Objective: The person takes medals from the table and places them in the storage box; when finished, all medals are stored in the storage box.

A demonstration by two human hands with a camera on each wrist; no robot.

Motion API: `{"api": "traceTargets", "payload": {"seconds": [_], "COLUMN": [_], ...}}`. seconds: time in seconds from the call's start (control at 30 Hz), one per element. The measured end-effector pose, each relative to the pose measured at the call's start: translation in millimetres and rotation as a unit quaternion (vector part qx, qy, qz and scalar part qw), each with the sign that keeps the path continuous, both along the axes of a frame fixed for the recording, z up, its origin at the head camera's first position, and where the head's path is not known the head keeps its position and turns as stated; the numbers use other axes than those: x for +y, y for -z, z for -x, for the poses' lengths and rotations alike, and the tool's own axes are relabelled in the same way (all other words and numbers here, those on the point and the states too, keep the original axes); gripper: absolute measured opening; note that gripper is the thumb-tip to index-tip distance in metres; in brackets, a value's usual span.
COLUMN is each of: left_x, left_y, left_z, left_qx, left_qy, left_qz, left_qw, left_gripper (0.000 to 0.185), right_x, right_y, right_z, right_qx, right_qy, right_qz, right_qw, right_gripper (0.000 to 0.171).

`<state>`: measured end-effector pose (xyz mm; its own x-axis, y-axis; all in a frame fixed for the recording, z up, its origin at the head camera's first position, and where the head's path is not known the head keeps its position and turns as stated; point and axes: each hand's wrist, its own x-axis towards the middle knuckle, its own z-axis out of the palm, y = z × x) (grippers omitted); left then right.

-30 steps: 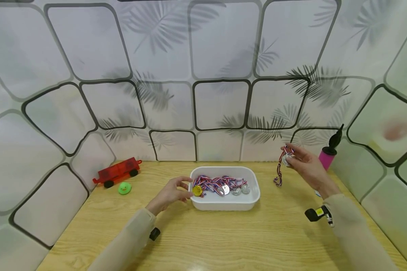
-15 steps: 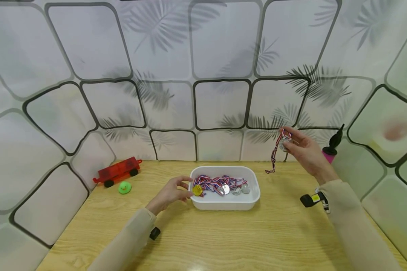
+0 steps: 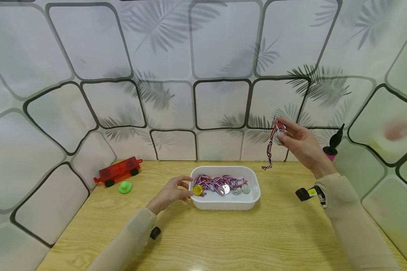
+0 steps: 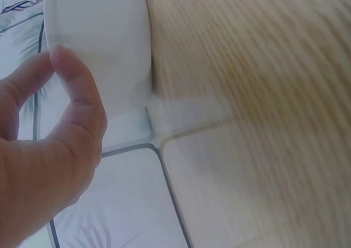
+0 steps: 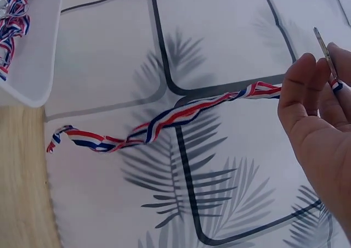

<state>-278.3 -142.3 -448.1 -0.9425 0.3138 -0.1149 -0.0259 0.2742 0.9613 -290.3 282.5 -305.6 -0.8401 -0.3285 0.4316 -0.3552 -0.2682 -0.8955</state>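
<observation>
A white tub [image 3: 225,202] sits mid-table and holds several medals on red, white and blue ribbons [image 3: 220,184], one of them gold [image 3: 198,190]. My left hand [image 3: 171,194] grips the tub's left end; in the left wrist view the fingers [image 4: 77,89] curl against the tub wall [image 4: 98,45]. My right hand [image 3: 296,141] is raised above the table's right side and pinches a silver medal [image 3: 278,138]. Its twisted ribbon [image 3: 268,152] hangs below, seen also in the right wrist view as a ribbon [image 5: 164,122] trailing from my fingers [image 5: 307,94].
A red toy wagon [image 3: 118,172] and a green rubber duck [image 3: 124,187] lie at the back left. A pink and black hand pump [image 3: 330,148] stands at the back right behind my right hand. Patterned panels wall the wooden table [image 3: 224,237] on three sides.
My right hand has lifted the silver medal up and slightly left, so its ribbon now hangs clear of the table. The left hand has stayed on the tub.
</observation>
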Motion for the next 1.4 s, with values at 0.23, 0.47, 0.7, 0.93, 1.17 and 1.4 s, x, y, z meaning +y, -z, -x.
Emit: {"api": "traceTargets", "payload": {"seconds": [0.23, 0.47, 0.7, 0.93, 1.17, 1.4], "left_x": [0.2, -1.1, -0.2, 0.9, 0.2, -0.3], "left_y": [-0.2, 1.1, 0.1, 0.9, 1.3, -0.3], "left_z": [-0.3, -0.1, -1.4, -0.5, -0.5, -0.7], "left_qx": [-0.001, 0.008, 0.001, 0.002, 0.002, 0.002], "left_qy": [-0.001, 0.007, -0.002, 0.001, 0.000, 0.002], "left_qz": [-0.001, -0.010, -0.007, -0.006, -0.006, -0.003], "left_qw": [1.0000, 0.9999, 1.0000, 1.0000, 1.0000, 1.0000], "left_gripper": [0.056, 0.057, 0.057, 0.056, 0.056, 0.056], "right_x": [-11.9, -29.9, -47.1, -60.4, -56.8, -56.7], "right_y": [-11.3, -18.0, -10.7, 9.6, 29.1, 40.7], "right_z": [-1.1, 0.4, 5.9, 20.6, 29.3, 30.5], "right_qx": [0.010, 0.007, -0.018, -0.033, -0.057, -0.057], "right_qy": [-0.037, -0.040, -0.015, -0.011, 0.012, -0.007], "right_qz": [-0.009, -0.066, -0.135, -0.176, -0.224, -0.242], "right_qw": [0.999, 0.997, 0.990, 0.984, 0.973, 0.969], "right_gripper": [0.054, 0.051, 0.051, 0.055, 0.058, 0.059]}}
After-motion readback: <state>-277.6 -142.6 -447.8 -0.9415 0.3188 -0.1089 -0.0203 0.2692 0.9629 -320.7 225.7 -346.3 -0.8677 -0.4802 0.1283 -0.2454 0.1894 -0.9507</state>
